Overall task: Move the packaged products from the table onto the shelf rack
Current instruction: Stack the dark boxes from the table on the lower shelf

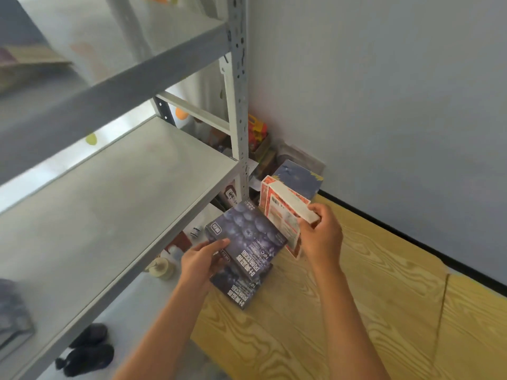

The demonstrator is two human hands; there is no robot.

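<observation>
Left hand: reaches forward from the lower centre of the view, forearm angled up and to the right; thumb lies on the top face of the upper blueberry box, fingers curl under its near-left edge — grasping it.
Upper blueberry box: dark blue, tilted, its left corner past the table's left edge and toward the shelf rack; it overlaps a second blueberry box.
Second blueberry box: same print, lying flat at the left edge of the table, partly covered by the upper box.
Right hand: forearm runs up from the lower right, wrist bent inward; fingers and thumb pinch the near end of the red-and-white box — grasping it.
Red-and-white box: tipped on edge, long side slanting up and away from the hand, near the table's far-left corner; whether its lower end touches the table cannot be told.
Navy box: at the far-left corner of the table, against the wall, just behind the red-and-white box.
Shelf rack: grey metal, left of the table; the middle shelf board sits beside the left hand.
Shoes: dark pair on the floor beneath the rack.
</observation>
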